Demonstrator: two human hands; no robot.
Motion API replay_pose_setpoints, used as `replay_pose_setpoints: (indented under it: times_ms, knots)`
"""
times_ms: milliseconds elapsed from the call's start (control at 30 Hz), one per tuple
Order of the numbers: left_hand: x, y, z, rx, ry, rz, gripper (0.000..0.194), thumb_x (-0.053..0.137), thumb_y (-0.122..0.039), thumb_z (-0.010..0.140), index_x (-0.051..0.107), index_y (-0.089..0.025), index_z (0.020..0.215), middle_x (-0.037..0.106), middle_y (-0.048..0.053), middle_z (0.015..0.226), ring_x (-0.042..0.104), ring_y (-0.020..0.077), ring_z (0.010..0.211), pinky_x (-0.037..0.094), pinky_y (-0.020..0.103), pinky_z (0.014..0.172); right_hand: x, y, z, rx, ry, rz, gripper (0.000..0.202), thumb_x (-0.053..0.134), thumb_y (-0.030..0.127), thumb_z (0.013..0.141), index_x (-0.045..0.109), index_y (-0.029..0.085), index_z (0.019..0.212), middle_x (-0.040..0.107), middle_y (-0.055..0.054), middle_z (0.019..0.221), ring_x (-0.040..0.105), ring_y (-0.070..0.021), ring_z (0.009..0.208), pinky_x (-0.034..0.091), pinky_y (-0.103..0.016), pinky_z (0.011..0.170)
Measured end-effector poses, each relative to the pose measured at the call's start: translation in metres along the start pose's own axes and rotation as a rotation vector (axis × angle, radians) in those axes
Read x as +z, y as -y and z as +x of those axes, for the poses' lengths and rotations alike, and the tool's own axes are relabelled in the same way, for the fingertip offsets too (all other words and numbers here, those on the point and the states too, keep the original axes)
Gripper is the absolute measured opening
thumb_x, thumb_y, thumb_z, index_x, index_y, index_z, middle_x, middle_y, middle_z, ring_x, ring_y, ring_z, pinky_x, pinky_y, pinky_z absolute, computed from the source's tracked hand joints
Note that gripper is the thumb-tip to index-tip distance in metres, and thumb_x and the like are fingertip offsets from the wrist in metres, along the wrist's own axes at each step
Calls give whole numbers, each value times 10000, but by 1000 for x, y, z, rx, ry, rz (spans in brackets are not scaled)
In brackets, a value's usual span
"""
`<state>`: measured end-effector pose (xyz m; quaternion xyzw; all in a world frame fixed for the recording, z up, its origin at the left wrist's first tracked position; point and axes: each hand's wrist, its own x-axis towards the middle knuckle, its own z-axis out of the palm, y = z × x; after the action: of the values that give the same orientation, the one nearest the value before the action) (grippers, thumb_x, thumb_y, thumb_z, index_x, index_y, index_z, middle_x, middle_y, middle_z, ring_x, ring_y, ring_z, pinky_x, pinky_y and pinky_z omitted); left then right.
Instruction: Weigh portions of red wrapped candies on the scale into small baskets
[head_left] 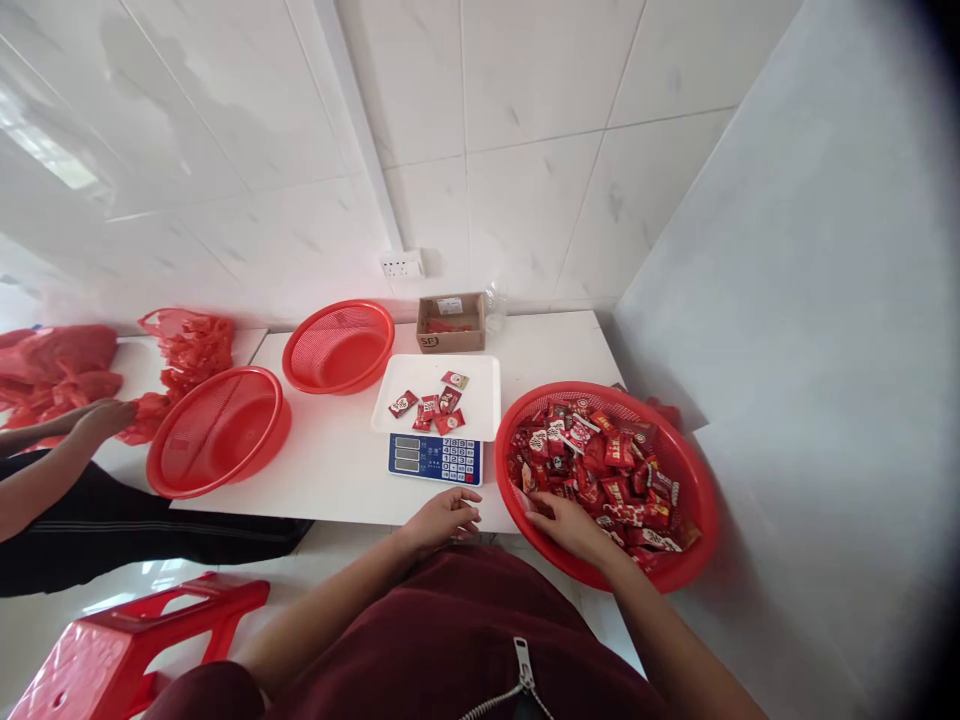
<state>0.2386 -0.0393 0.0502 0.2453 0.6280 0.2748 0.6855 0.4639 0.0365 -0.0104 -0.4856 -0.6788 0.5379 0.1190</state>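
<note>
My left hand [441, 522] hovers at the table's front edge, just below the scale, with its fingers loosely curled and apart and nothing in them. Into the left side of a red plastic basket [705, 500] reaches my right hand [566, 525], thumb and fingers drawn together by a pale piece at the basket's inner wall; what they grip is not clear. Small red wrapped snack packets [592, 460] fill that basket. A digital scale [435, 460] with a blue keypad stands left of it. On its white tray [390, 380] lie several loose packets [439, 408].
Two red baskets [337, 305] [281, 420] stand to the left. A small cardboard box [452, 342] and clear plastic [495, 308] sit by the wall. Another person's hands [105, 418] are among red bags [199, 350] at far left. A red stool [142, 635] is below.
</note>
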Motion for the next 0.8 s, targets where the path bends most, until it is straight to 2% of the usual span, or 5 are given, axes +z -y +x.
replay_pose_setpoints:
  times_ms: [167, 400, 567, 700, 800]
  knots:
    - [-8, -5, 3, 16, 47, 20, 377, 680, -306, 671, 563, -182, 1007, 609, 4, 804, 580, 110, 706, 415, 242, 664, 18, 11, -1, 171, -100, -207, 334, 465, 367, 825, 680, 202, 1021, 711, -141, 996, 642, -284, 938, 426, -382, 844]
    - [-28, -31, -3, 5, 230, -51, 473, 694, -459, 702, 554, -169, 1049, 624, 61, 902, 616, 166, 812, 452, 339, 790, 12, 51, -7, 109, -388, 74, 376, 429, 427, 829, 672, 234, 1041, 712, -87, 991, 631, -269, 942, 449, -369, 865]
    - [-33, -58, -5, 62, 433, -181, 544, 642, -556, 729, 538, -214, 1140, 572, 122, 1198, 587, 236, 1043, 458, 393, 848, 33, 109, -4, -164, -230, 96, 407, 525, 404, 811, 608, 294, 1194, 583, -34, 1287, 480, -246, 1225, 303, -406, 1069]
    - [-47, -69, -3, 159, 376, -208, 482, 705, -434, 720, 569, -186, 1111, 617, 122, 1153, 599, 235, 1028, 449, 375, 861, 56, 130, 5, -189, -201, 156, 534, 633, 431, 736, 569, 279, 1244, 445, -39, 1420, 326, -251, 1344, 227, -432, 1119]
    - [-67, -69, -4, 127, 326, -190, 424, 732, -367, 696, 597, -162, 1042, 655, 118, 1071, 621, 215, 953, 450, 366, 852, 61, 136, 12, -109, -292, 286, 519, 611, 482, 741, 578, 263, 1211, 502, -72, 1364, 428, -254, 1268, 352, -413, 1042]
